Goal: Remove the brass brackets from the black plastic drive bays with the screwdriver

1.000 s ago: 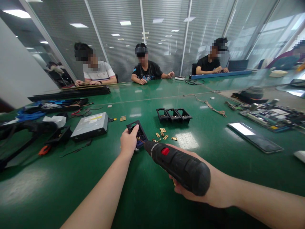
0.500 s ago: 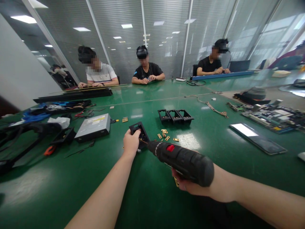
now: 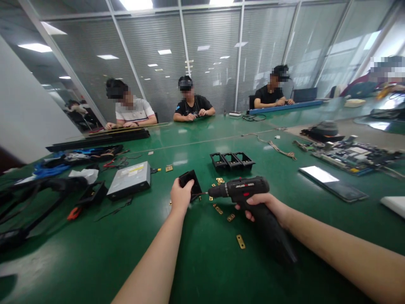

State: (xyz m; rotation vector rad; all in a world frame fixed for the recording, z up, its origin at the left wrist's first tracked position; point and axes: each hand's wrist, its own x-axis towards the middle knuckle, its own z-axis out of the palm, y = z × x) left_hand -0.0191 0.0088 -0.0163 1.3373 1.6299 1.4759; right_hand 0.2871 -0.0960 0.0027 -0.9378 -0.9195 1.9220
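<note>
My left hand grips a black plastic frame by its near left side, holding it tilted above the green table. In my right hand is a black cordless drill, lying on its side with its handle toward me. The thin bit points left, its tip close to the lower right edge of the frame; whether it touches cannot be told. Several small brass plates lie scattered beneath and around the drill. Three joined black frames stand just behind them.
A silver disc drive lies left of my left hand, near tangled cables and black parts. On the right are a phone-like device and a circuit board. Several people sit across the green table.
My right hand has rolled the drill onto its side, its body now level and pointing left. The frame has turned in my left hand. My view has tilted up slightly.
</note>
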